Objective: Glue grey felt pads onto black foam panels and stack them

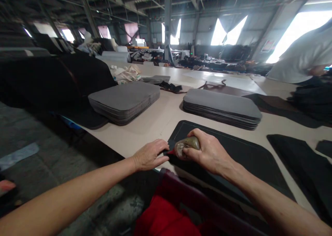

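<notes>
My right hand (207,149) is wrapped round a squeeze bottle (190,144) with a smeared, cloudy body and a red nozzle (171,152). The bottle lies nearly sideways, its nozzle pointing left at the near-left edge of a black sheet panel (228,149). A thin light line runs along the panel's far border. At that same near-left edge, my left hand (151,154) has its fingers and thumb closed about the panel's edge, close to the nozzle tip. What lies directly under the fingertips is partly hidden.
Stacks of grey-topped rounded sheets stand on the table (153,121), one left stack (124,97) and one right stack (220,108). Black cut pieces (303,170) lie at right. A large black roll (57,80) is at left. A person in a pale top (298,56) leans in at far right.
</notes>
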The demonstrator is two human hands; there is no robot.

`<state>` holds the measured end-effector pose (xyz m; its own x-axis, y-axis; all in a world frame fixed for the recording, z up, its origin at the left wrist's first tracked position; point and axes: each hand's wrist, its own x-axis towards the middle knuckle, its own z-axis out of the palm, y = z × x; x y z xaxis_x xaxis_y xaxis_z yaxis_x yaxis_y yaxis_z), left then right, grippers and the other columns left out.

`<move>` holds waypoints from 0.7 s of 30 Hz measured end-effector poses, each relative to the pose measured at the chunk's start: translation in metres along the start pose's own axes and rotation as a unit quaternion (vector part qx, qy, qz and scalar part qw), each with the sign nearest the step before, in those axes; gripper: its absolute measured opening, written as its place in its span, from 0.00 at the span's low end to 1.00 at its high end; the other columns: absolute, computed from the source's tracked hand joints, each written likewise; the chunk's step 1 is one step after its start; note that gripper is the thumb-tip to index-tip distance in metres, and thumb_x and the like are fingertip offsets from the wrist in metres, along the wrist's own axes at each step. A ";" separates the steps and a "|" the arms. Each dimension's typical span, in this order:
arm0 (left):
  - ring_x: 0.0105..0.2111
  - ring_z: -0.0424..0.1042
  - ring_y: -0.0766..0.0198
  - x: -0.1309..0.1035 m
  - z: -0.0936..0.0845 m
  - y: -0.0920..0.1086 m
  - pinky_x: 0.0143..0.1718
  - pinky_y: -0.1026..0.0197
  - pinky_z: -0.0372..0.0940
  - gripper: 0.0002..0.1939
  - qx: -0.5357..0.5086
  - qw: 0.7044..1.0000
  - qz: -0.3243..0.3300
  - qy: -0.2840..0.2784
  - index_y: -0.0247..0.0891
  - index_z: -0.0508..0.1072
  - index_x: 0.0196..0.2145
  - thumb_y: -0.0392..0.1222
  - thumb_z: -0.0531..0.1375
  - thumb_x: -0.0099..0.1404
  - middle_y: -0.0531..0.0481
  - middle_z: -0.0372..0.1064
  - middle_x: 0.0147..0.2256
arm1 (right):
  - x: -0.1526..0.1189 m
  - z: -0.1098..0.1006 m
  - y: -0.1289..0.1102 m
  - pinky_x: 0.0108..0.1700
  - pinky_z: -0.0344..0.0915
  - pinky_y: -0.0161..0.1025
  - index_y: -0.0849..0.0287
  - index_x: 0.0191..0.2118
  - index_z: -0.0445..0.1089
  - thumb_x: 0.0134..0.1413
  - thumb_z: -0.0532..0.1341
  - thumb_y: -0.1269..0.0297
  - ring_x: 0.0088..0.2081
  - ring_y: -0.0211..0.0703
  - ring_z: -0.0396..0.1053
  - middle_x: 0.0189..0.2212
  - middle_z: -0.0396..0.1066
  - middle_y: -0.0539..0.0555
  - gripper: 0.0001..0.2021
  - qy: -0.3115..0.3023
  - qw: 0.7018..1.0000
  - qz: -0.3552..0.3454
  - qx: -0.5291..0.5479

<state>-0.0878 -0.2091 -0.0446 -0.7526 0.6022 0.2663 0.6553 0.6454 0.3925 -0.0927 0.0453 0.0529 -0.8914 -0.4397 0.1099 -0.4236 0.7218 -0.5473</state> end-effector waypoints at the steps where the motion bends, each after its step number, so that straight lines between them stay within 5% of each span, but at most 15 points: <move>1: 0.51 0.66 0.53 0.000 0.000 0.000 0.55 0.50 0.63 0.12 0.000 1.000 0.001 0.000 0.40 0.68 0.49 0.44 0.57 0.69 0.42 0.67 0.48 | 0.000 0.000 0.000 0.33 0.54 0.37 0.57 0.42 0.67 0.49 0.62 0.61 0.33 0.43 0.65 0.34 0.71 0.52 0.13 0.000 1.000 -0.001 -0.002; 21: 0.52 0.66 0.53 0.000 0.003 -0.003 0.56 0.50 0.63 0.12 0.008 1.000 0.001 0.012 0.39 0.69 0.48 0.45 0.59 0.68 0.42 0.68 0.48 | -0.002 -0.009 -0.001 0.33 0.52 0.37 0.56 0.41 0.67 0.49 0.62 0.60 0.33 0.44 0.66 0.33 0.71 0.52 0.13 -0.001 0.999 0.012 -0.030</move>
<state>-0.0897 -0.2097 -0.0488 -0.7524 0.5919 0.2890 0.6577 0.6516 0.3780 -0.0922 0.0503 0.0610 -0.9016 -0.4217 0.0960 -0.4102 0.7634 -0.4990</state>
